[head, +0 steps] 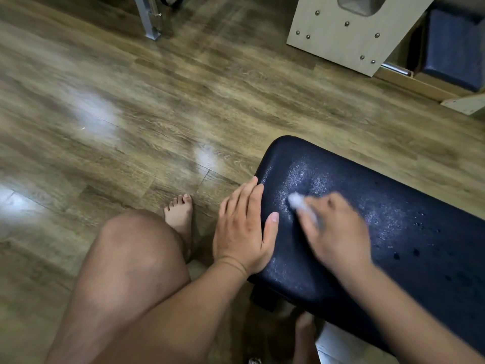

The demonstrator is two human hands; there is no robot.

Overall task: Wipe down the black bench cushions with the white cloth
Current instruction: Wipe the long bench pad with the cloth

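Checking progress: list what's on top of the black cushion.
The left hand rests flat at the cushion end, the right hand holds the white cloth on it, droplets lie farther along. Surface beneath both hands is covered.

A person's bare left hand (244, 232) and motion-blurred right hand (338, 232), bare knee (136, 248), and bare foot (179, 212) with toes showing.
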